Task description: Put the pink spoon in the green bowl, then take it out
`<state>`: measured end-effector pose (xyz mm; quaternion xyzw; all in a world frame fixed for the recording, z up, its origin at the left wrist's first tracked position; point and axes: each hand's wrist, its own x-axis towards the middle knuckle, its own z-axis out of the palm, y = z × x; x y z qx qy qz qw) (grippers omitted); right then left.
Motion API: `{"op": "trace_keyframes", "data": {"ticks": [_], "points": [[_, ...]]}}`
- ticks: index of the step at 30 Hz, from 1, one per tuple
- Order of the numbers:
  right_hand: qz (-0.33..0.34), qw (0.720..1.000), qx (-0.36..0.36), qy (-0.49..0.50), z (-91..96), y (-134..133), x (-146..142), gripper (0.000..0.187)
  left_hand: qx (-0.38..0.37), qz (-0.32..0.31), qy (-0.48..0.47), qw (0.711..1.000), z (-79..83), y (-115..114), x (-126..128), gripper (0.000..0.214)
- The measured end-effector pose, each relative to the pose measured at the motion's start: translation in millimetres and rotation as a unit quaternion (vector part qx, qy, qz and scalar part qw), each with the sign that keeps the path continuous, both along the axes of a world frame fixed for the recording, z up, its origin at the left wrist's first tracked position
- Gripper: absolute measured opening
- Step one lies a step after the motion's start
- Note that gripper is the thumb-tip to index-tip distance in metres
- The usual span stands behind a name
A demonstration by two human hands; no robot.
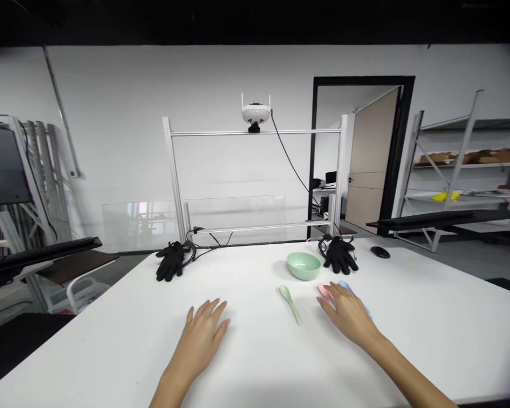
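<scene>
My left hand (203, 333) rests low over the white table with its fingers spread, and nothing is in it. Over a pink spoon (324, 292) and a blue spoon (344, 285) reaches my right hand (347, 310), thumb and fingers apart. It hides the pink spoon's handle and the middle of the blue one; whether it touches either, I cannot tell. A light green spoon (291, 305) lies left of my right hand, its bowl end pointing away from me. Behind the spoons stands a light green bowl (304, 266), upright.
A black glove (170, 261) with cables lies at the table's far left, another black glove (340, 255) right of the bowl. A black mouse (380, 252) sits farther right. Along the back edge rises a metal frame (255, 134) carrying a white camera device (255, 113).
</scene>
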<state>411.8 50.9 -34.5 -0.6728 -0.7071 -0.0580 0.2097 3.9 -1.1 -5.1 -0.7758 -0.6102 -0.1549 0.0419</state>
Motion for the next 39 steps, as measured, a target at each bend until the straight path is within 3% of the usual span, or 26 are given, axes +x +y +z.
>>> {"op": "trace_keyframes", "data": {"ticks": [11, 15, 19, 22, 28, 31, 39], "points": [[0.006, 1.000, 0.006, 0.006, 2.5, -0.4, 0.3, 0.042, 0.001, -0.005, 0.000, 1.000, 0.2, -0.3, -0.5, 0.051], [-0.042, 0.999, 0.009, 0.027, 13.4, 2.3, 5.4, 0.050, -0.001, -0.005, 0.004, 1.000, 0.3, -0.1, -0.5, 0.051], [-0.097, 0.992, -0.065, 0.038, 22.9, 6.3, 12.7, 0.062, -0.008, -0.002, 0.005, 1.000, 0.7, -0.5, 0.2, 0.053], [-0.115, 0.985, -0.127, 0.035, 18.7, 10.2, 16.8, 0.068, -0.007, -0.001, 0.006, 1.000, 0.5, -0.5, 0.5, 0.051], [-0.130, 0.976, -0.175, 0.000, -5.2, 19.6, 21.5, 0.037, -0.013, 0.001, 0.012, 1.000, 0.9, -0.4, 0.8, 0.052], [-0.129, 0.975, -0.178, 0.009, -10.2, 21.0, 21.5, 0.031, -0.013, -0.002, 0.011, 1.000, 1.1, -0.8, 0.5, 0.053], [-0.137, 0.976, -0.168, 0.021, 4.5, 12.7, 20.9, 0.028, -0.013, -0.003, 0.014, 1.000, -1.3, -0.8, 0.3, 0.053]]}}
